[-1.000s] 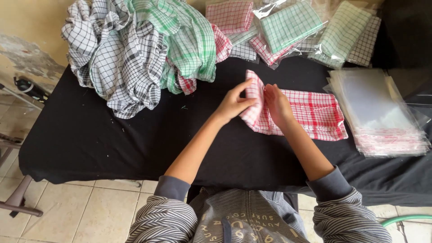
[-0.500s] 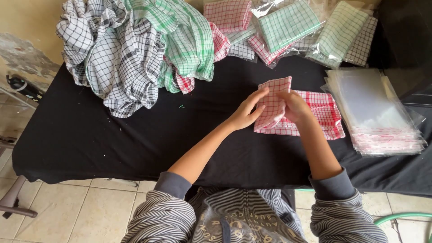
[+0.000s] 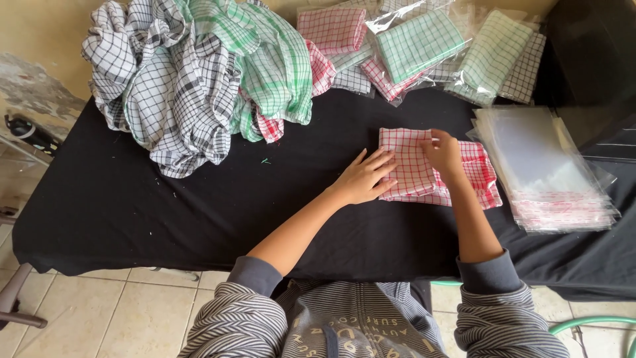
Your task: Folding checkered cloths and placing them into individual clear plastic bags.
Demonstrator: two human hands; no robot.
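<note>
The red-and-white checked cloth [image 3: 430, 166] lies partly folded on the black-covered surface [image 3: 199, 199], right of its middle, with one folded panel resting on a wider layer that shows beyond it on the right. As I judge it, the upper panel could slide or spring open if either hand lifts unevenly, since the fabric looks thin and limp and only hand pressure keeps the fold flat; the edges could also end up skewed, because the lower layer already juts out at the right and along the near edge. A careless sweep to the right might also disturb the stack of clear plastic bags [image 3: 543, 166], which sits just beside the cloth and looks slippery. The left hand [image 3: 364, 178] lies flat on the cloth's left edge, its fingers [image 3: 384, 164] spread apart and pressing down, with the palm partly on the bare surface. The right hand [image 3: 442, 154] rests on top near the far edge of the folded panel; its fingers are curled together, and I cannot tell whether they pinch the fabric or merely press it. Farther off, along the back of the surface, are a heap of loose checked cloths [image 3: 192, 79] in black, green and red, and bagged folded cloths [image 3: 424, 46], well apart from both hands.
</note>
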